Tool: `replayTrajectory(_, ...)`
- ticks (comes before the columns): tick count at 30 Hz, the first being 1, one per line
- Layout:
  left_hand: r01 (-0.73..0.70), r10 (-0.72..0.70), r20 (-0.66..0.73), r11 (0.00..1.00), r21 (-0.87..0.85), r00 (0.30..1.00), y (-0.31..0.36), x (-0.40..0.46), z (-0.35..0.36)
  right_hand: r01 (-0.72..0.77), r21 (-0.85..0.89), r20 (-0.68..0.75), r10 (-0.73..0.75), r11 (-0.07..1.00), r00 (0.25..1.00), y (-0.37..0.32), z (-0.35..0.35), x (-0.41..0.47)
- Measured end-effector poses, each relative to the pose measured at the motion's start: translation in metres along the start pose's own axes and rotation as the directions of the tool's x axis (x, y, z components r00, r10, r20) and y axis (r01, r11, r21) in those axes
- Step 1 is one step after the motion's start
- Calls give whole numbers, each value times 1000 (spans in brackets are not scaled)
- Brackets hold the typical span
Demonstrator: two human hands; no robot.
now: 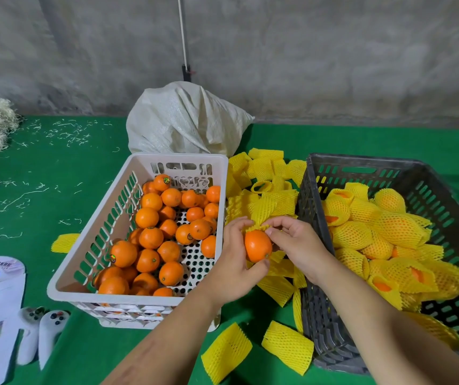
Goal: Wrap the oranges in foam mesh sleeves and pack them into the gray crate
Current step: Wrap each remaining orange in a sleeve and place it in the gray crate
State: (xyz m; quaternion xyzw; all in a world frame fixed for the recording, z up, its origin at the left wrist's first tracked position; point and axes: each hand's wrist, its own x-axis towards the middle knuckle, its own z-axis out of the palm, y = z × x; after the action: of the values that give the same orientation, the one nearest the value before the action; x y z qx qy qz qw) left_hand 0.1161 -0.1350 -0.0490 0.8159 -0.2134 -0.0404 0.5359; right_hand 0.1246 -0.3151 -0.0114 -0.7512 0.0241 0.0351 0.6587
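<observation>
The two bare forearms come in from the bottom edge and meet between the two crates. The left hand [233, 262] is curled around a bare orange [258, 245], with the thumb under it and the fingers on its far side. The right hand [296, 243] pinches the lower rim of a yellow foam mesh sleeve [271, 208], which sits just on top of the orange and stands up from it. The hands are close together, both touching the sleeve. Under them, more loose sleeves [267, 170] lie in a pile on the green table [56, 173]. To the left, the white crate [95, 234] holds unwrapped oranges. To the right, the gray crate [317, 245] holds wrapped oranges [400, 229]. Behind stands a white sack [183, 120].
</observation>
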Motion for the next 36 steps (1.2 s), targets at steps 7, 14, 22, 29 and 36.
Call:
replayTrajectory(7,50,-49,-132,999,5,990,1,-5,1,34,-84,-45,-38,996,998,2,-2,2)
replayTrajectory(14,85,-86,-185,996,-14,979,5,-4,1,163,-179,-89,-181,970,979,8,-3,4)
replayTrajectory(22,79,-129,-288,981,-178,949,2,1,0,313,-236,-41,-331,920,943,8,-1,-5)
replayTrajectory(29,98,-132,-135,967,-234,982,4,-1,-8,212,-298,163,-169,931,972,14,7,-7)
replayTrajectory(36,52,-66,-153,994,-97,986,1,-1,-4,321,-466,-1,-363,825,932,14,0,-1)
